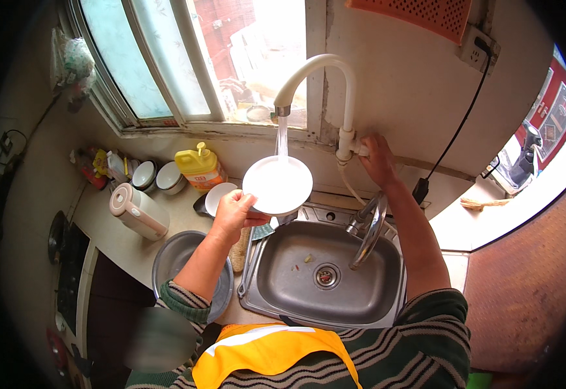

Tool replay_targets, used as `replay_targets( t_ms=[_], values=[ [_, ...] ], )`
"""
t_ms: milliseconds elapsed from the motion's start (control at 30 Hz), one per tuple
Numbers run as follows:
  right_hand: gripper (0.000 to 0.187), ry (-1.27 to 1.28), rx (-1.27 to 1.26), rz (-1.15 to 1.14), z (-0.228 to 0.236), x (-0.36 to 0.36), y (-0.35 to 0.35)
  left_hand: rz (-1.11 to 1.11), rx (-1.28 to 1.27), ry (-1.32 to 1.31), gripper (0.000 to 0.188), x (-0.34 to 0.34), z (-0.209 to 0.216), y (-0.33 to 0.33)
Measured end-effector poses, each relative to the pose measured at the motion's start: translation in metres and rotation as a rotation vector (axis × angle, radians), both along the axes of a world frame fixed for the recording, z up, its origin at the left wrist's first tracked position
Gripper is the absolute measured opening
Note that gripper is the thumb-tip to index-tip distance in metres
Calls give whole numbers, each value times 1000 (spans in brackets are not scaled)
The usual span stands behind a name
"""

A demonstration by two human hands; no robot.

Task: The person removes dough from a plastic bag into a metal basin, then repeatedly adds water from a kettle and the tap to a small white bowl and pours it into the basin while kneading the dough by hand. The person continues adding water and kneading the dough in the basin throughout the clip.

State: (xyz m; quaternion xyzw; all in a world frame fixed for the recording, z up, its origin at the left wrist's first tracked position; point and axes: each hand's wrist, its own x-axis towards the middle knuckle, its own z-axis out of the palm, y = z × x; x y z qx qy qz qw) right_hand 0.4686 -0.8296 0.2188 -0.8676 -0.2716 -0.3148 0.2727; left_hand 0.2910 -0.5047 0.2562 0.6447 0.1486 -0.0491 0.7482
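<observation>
My left hand (pixel 232 217) grips a white plate (pixel 278 186) by its near left rim, thumb on top and fingers underneath. From the curved white faucet (pixel 318 63) on the wall, a stream of water (pixel 282 139) falls onto the plate. My right hand (pixel 378 159) is closed around the faucet's white valve handle (pixel 361 150), at the base of the pipe. Below the plate is the steel sink (pixel 394 285), with a few food scraps near its drain (pixel 326 276). The underside of the plate is hidden.
A chrome tap (pixel 368 235) arches over the sink's right side. Left of the sink are a grey basin (pixel 166 256), a pale kettle (pixel 138 212), a yellow pump bottle (pixel 200 170), stacked bowls (pixel 170 178) and another white plate (pixel 219 199). A black cord (pixel 462 123) hangs at right.
</observation>
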Motion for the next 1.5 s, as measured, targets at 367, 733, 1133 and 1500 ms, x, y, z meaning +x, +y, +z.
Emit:
replay_targets(
  t_ms=[367, 733, 1133, 1500],
  values=[
    [37, -5, -15, -12, -1, 1, 0, -8, -16, -20, 21, 3, -6, 1],
    [40, 26, -46, -25, -4, 5, -1, 14, -19, -21, 20, 1, -7, 0],
    [37, 5, -20, -16, 1, -1, 2, 20, -19, -26, 21, 2, -7, 0],
    [39, 15, -44, -38, -3, 2, 1, 29, -10, -39, 22, 0, -5, 1]
  ],
)
